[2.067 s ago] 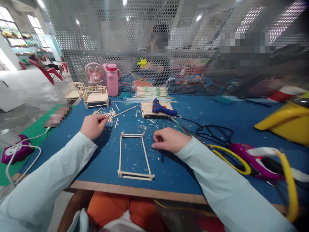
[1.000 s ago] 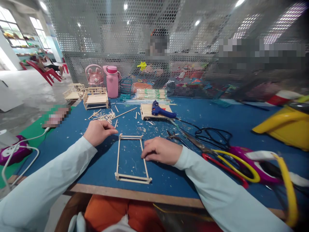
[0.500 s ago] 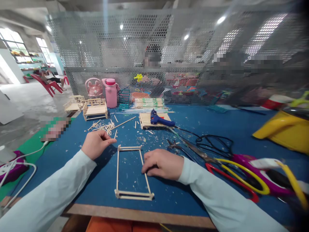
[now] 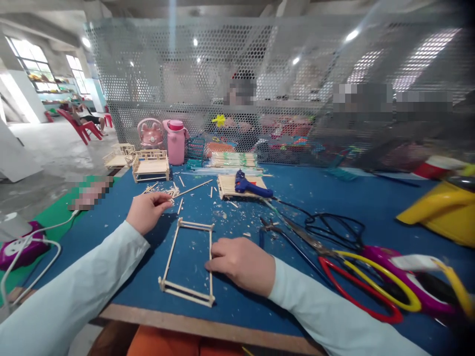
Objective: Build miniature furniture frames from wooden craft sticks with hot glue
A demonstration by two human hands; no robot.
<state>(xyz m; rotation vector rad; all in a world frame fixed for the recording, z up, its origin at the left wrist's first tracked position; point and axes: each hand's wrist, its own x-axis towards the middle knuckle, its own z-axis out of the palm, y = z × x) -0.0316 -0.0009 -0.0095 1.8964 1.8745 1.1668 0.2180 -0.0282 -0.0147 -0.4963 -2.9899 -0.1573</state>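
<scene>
A rectangular wooden stick frame lies on the blue tabletop in front of me, with short posts at its corners. My right hand is at its right side, thumb and fingers closed about that long stick. My left hand reaches to the pile of short sticks beyond the frame. Its thumb and index finger come together in a pinch at the pile's edge; what is between them is too small to make out. One longer thin stick lies beside the pile.
A blue glue gun rests on a slatted stick panel. Small stick-built beds stand at the back left, near a pink flask. Pliers and large scissors lie to the right. A perforated metal screen rises behind.
The stick frame has turned and slid left with my right hand at its side. My left hand has moved forward to the stick pile, and its fingers have drawn together.
</scene>
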